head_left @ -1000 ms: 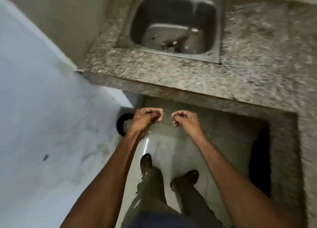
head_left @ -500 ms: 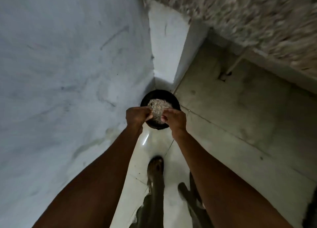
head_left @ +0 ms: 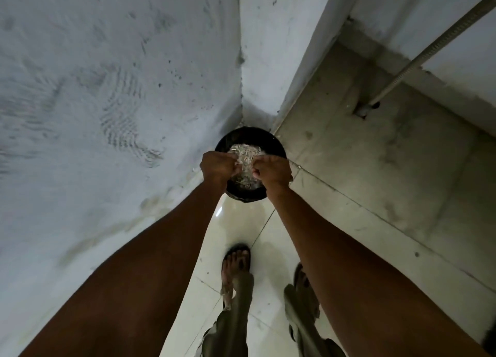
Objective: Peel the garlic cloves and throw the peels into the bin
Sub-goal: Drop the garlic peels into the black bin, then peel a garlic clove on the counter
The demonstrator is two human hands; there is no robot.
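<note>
Nearest the camera, two bare forearms reach forward and down over the glossy pale tiled floor [head_left: 241, 222], with the person's sandalled left foot [head_left: 236, 260] below and between them. At their ends the left hand [head_left: 218, 166] and the right hand [head_left: 272, 170] are held close together, knuckles up, fingers curled inward as if pinching something small. Whatever they hold is hidden by the fingers, so I cannot tell whether it is a garlic clove or a scrap of skin.

Directly beneath and just beyond both hands sits the round black bin [head_left: 251, 134], holding a heap of pale dry garlic peels [head_left: 245, 152]; both hands overlap its near rim. No whole cloves are visible anywhere.

The step in hand looks like shedding skin over the bin. To do it well, keep both hands above the opening, rub the fingertips apart so the light flakes fall straight down, and keep the clove itself gripped so it does not drop in.

Left of the left hand rises a rough white plastered wall [head_left: 107, 88], meeting another at the corner beyond the bin. Beyond and right of the right hand, a grey corrugated drain hose [head_left: 429, 45] slants down to the dull concrete floor [head_left: 389, 155]. Nothing blocks the drop.
</note>
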